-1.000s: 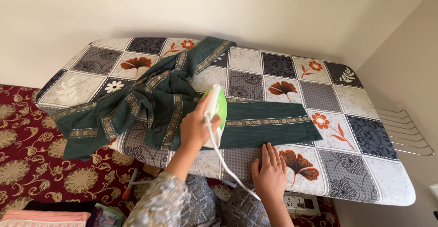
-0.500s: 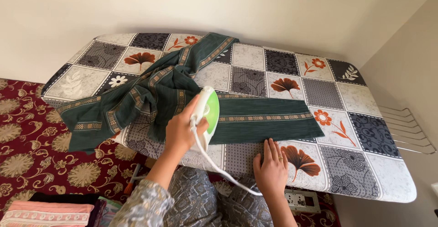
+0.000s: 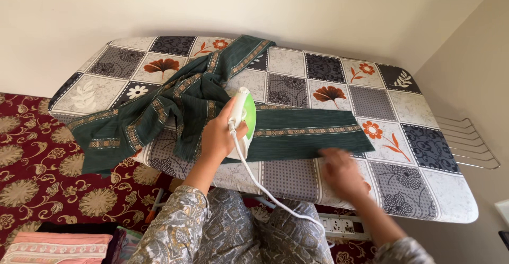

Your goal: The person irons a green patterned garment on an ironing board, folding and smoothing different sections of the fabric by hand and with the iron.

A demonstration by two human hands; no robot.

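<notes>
While your left hand (image 3: 220, 136) is wrapped shut around the handle of the white and green electric iron (image 3: 242, 122), the iron's flat base sits on the dark green woven cloth with patterned gold-brown bands (image 3: 297, 135). That cloth lies across the padded ironing board with its patchwork cover of grey, white and black squares and orange flowers (image 3: 371, 102). Its right part is spread flat along the near half of the board, and its left part is bunched in folds that run up toward the far edge and hang over the near left edge. The iron stands about where the flat part meets the bunched part.

Your right hand (image 3: 342, 171) is blurred, so you cannot tell how far its fingers are spread; it grips nothing that shows. It lies over the near right end of the flat cloth, at the cloth's lower edge, above the board.

From the iron, a white power cord (image 3: 265, 189) runs down over the near edge of the board, across your lap in grey patterned fabric, toward a white socket strip (image 3: 339, 224) on the red carpet with gold flower motifs (image 3: 32, 179). At the board's right end, a metal wire rack (image 3: 469, 144) sticks out toward the wall. Folded pink cloth (image 3: 53, 245) lies at the lower left.
</notes>
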